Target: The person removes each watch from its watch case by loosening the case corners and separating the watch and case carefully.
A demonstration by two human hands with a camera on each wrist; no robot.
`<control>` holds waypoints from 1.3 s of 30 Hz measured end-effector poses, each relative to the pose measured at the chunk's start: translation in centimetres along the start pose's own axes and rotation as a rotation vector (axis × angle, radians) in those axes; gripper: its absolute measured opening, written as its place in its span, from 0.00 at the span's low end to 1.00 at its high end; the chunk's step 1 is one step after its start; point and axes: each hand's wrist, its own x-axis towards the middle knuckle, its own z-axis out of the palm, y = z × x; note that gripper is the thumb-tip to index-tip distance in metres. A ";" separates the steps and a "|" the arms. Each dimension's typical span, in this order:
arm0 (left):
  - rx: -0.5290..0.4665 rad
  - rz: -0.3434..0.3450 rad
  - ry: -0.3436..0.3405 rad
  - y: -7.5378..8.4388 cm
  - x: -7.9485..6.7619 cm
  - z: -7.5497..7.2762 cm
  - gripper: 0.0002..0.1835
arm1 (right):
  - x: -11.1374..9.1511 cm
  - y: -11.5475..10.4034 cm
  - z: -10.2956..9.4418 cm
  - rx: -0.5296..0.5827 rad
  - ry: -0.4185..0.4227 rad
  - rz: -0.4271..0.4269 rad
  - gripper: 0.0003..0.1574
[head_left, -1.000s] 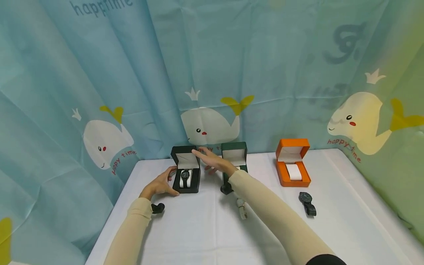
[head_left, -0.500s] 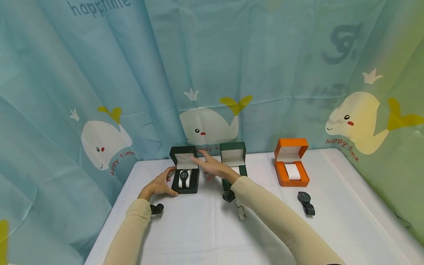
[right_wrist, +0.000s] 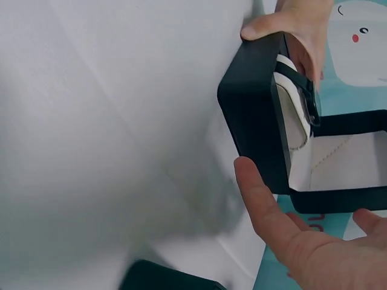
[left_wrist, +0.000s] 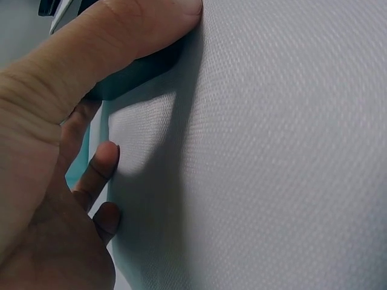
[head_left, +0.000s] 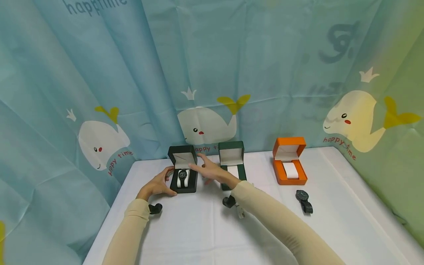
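A black watch box (head_left: 193,180) stands with its lid raised at the left of the white table. Inside it a black wristwatch (head_left: 182,175) is wrapped round a white cushion. My left hand (head_left: 158,185) grips the box's left side, its thumb at the front corner and its fingers farther back. At the box's right, my right hand (head_left: 212,171) is held with fingers extended around the lid's side. In the right wrist view one fingertip (right_wrist: 245,166) is close beside the box's base; whether it touches I cannot tell. The far fingers of the left hand are partly hidden.
A green box (head_left: 232,145), lid up, stands behind my right forearm with a white cushion. Farther right are an open orange box (head_left: 288,182) and a black watch (head_left: 303,200). My right sleeve partly covers a white-strapped watch (head_left: 240,212). A whale-print curtain (head_left: 205,73) hangs behind.
My right hand has drawn slightly back from the raised lid, and its fingers have spread. The left hand stays at the black box. The whole view has shifted a little.
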 end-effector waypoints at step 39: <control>-0.015 0.035 0.009 -0.1 0.2 0.1 0.62 | 0.6 0.8 4.7 -0.205 0.197 -0.036 0.30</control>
